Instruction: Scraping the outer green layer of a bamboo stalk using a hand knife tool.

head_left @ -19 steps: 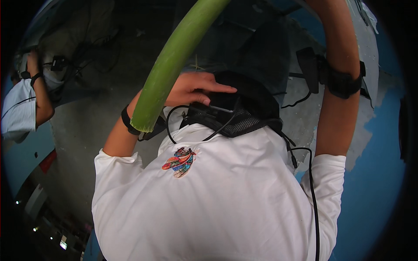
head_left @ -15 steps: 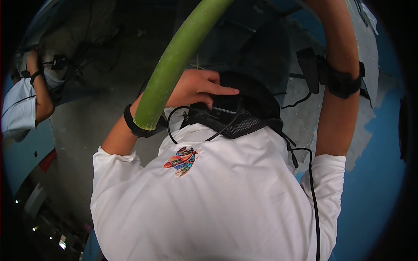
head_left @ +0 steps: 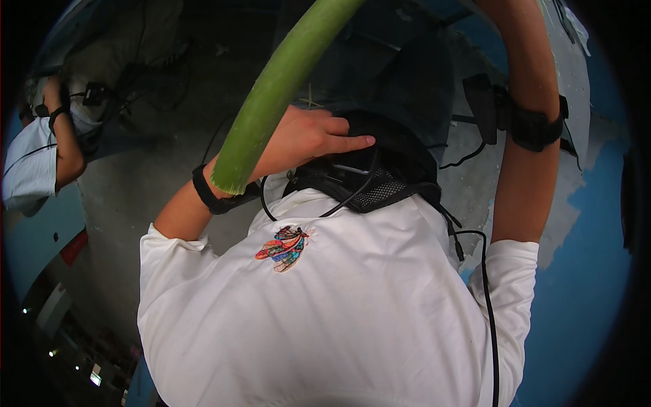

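My left hand (head_left: 317, 138) rests over the black waist bag (head_left: 386, 186) at my belly, one finger stretched out and the others bent. Its thumb is hidden. Just under that hand, a dark flat device (head_left: 352, 166) with a shiny edge shows partly at the bag's top. A long, thick green stalk-like vegetable (head_left: 271, 95) slants down from the top edge in front of my left forearm, and its ragged cut end hangs over the wrist strap (head_left: 210, 193). My right forearm (head_left: 529, 176) rises past the top edge, so the right hand is out of sight.
A black cable (head_left: 485, 292) runs down my white shirt's right side. A black device (head_left: 532, 125) is strapped to my right forearm. At the far left another person's arm (head_left: 68, 146) shows, with cables and a small black box nearby. Grey and blue floor lies around.
My left hand has shifted slightly over the device, and its thumb has gone from sight. The green stalk's lower end has risen a little. My right forearm has stayed put.
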A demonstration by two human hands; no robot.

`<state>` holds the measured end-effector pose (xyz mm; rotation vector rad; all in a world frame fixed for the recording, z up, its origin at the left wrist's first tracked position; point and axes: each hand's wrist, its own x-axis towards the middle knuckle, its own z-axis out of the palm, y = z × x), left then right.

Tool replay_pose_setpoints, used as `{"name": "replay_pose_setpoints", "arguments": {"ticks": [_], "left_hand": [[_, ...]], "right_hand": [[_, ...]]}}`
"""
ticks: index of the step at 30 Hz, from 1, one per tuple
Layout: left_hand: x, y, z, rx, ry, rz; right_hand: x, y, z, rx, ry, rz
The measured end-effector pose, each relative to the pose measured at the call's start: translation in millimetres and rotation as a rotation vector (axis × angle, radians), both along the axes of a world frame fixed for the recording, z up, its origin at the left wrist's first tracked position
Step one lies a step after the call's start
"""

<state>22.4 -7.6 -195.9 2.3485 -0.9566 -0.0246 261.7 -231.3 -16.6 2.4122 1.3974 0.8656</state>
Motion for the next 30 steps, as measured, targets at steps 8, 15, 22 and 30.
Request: {"name": "replay_pose_setpoints", "arguments": {"ticks": [8,15,22,30], "left_hand": [[0.5,-2.3,-1.5,0.007,-0.031,-0.006],[3.1,-0.3,-6.7,-0.182,0.249,0.004],[5.4,1.0,-6.4,-0.201,0.322,0.008],[5.8,0.9,-7.5,-0.227,0.342,0.012]], "right_hand": [[6.3,-5.1,2.4,-0.040,-0.037,0.029],[10.3,-6.1,-0.8,-0.029,-0.030,0.015],[11.7,-8.0,-1.7,-0.045,-0.043,-0.001],[7.6,-5.5,-1.9,-0.030,-0.056,0.001]]}}
